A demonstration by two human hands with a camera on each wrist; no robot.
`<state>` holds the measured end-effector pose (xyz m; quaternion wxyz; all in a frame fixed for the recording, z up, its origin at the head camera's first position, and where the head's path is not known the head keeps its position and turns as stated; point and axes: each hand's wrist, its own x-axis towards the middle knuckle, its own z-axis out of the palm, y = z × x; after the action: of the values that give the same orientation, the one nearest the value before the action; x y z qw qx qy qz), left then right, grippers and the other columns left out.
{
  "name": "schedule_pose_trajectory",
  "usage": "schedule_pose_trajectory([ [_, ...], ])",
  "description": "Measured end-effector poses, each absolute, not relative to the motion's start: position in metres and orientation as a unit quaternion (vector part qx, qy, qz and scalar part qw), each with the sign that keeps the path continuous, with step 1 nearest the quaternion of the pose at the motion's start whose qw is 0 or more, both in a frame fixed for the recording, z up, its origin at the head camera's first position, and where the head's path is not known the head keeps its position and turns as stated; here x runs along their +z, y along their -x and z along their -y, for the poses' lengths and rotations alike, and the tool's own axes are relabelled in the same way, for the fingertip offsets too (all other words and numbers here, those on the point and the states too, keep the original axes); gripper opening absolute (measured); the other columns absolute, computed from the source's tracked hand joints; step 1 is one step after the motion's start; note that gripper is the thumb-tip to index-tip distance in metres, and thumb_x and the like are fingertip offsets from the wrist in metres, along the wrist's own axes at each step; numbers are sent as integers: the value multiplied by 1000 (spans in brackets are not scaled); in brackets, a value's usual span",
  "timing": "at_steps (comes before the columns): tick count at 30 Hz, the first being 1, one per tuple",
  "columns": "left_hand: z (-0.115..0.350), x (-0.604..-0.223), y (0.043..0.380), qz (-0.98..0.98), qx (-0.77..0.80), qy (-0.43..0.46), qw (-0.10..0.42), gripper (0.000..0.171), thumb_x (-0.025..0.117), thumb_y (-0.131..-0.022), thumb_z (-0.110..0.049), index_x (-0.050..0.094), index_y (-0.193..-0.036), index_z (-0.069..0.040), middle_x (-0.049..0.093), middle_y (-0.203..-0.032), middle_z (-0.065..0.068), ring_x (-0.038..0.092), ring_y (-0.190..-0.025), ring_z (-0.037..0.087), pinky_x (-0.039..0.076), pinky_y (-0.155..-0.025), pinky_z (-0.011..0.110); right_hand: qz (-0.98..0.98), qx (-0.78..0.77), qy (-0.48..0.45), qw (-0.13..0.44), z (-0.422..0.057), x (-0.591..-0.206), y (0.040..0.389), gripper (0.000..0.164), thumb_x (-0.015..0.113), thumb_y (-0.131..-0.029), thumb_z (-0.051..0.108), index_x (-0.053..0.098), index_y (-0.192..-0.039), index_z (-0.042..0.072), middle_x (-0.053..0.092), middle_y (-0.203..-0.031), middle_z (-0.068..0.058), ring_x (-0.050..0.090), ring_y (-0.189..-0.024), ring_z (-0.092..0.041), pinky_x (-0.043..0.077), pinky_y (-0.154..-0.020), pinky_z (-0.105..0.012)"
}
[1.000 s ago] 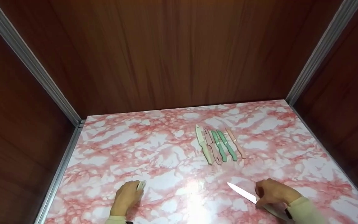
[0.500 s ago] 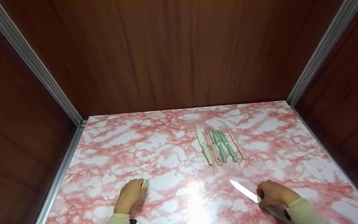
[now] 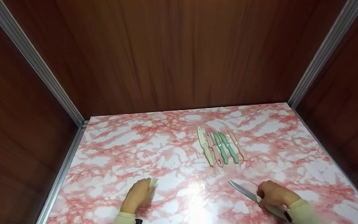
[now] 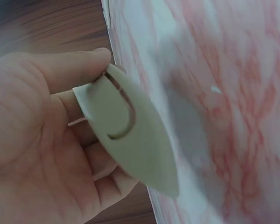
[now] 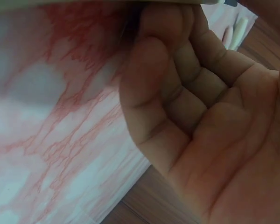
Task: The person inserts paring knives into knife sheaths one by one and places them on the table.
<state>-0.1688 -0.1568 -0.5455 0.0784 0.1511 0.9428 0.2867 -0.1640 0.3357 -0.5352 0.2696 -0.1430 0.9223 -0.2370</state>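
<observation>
My left hand [image 3: 139, 193] pinches a cream knife sheath [image 4: 151, 144], low over the left front of the table. In the left wrist view, thumb and fingers grip the sheath's wide end, and its pointed end stands free. At the right front, my right hand [image 3: 274, 193] grips a knife by its handle. Its bare grey blade [image 3: 242, 190] points left and away from me. Most of the handle is hidden under the hand. In the right wrist view, curled fingers [image 5: 177, 93] show beneath a pale edge at the top.
Several knives lie side by side beyond my hands: a cream one [image 3: 206, 151], a pink one [image 3: 215, 151], two green ones [image 3: 230, 152] and a peach one [image 3: 238, 147]. The pink marbled table [image 3: 129, 149] meets brown wood panels [image 3: 179, 56] at back and sides.
My left hand has moved right with the sheath, toward the knife. The right hand stays nearly in place; the blade has turned from bright white to grey.
</observation>
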Motion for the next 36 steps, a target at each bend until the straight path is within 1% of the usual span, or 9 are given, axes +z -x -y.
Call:
schedule_pose_trajectory([
  [5,153,-543,171,-939,302,-149,72,10,53,-96,-14,54,-99,-5,58,-78,5,55,-67,19,45,-60,41,-919,-252,186,239,-337,-533,166,14,75,-77,14,61,-77,11,51,-67,4,45,-59,-10,37,-53,-26],
  [9,149,-540,173,-938,305,-153,66,14,53,-97,-16,54,-105,-6,57,-78,4,54,-66,17,45,-60,39,-917,-270,207,209,-333,-528,171,15,72,-82,16,58,-77,14,50,-68,5,43,-60,-7,36,-54,-25],
  [15,136,-533,181,-936,302,-177,32,10,53,-98,-21,54,-100,-11,52,-75,-2,48,-61,12,41,-56,33,-917,-279,241,151,-323,-522,183,11,67,-88,17,58,-82,15,51,-72,7,46,-64,-5,39,-56,-25],
  [18,127,-528,187,-935,298,-194,2,9,55,-97,-21,53,-95,-12,50,-71,-3,44,-58,11,39,-54,31,-913,-283,271,112,-318,-520,189,10,64,-90,13,57,-83,15,48,-70,10,44,-62,-3,38,-56,-24],
  [21,118,-523,193,-931,299,-208,-12,11,55,-97,-22,52,-91,-12,46,-68,-4,40,-56,10,36,-51,28,-909,-284,296,77,-312,-519,195,10,61,-91,11,55,-84,15,44,-67,12,40,-60,-2,36,-55,-23],
  [25,105,-514,198,-928,307,-213,1,16,52,-98,-25,49,-88,-13,41,-65,-6,36,-53,8,32,-50,25,-911,-280,300,50,-304,-517,201,10,58,-94,11,53,-88,17,42,-68,12,39,-60,-3,35,-57,-24],
  [30,92,-506,203,-926,306,-220,17,20,52,-98,-27,49,-84,-14,39,-63,-7,35,-52,8,31,-50,24,-915,-284,284,39,-296,-515,205,2,55,-97,16,54,-98,16,48,-70,8,42,-60,-5,37,-57,-26],
  [33,86,-503,204,-928,295,-226,13,21,54,-97,-29,51,-82,-15,42,-63,-7,37,-54,8,32,-52,24,-919,-288,267,39,-293,-513,206,7,54,-98,23,55,-102,17,51,-68,7,43,-58,-5,38,-57,-27],
  [36,82,-501,204,-927,295,-229,20,21,54,-97,-31,53,-83,-15,44,-63,-7,38,-54,8,32,-52,25,-921,-290,260,28,-290,-510,207,9,54,-98,25,57,-103,18,49,-66,9,42,-56,-4,38,-56,-26],
])
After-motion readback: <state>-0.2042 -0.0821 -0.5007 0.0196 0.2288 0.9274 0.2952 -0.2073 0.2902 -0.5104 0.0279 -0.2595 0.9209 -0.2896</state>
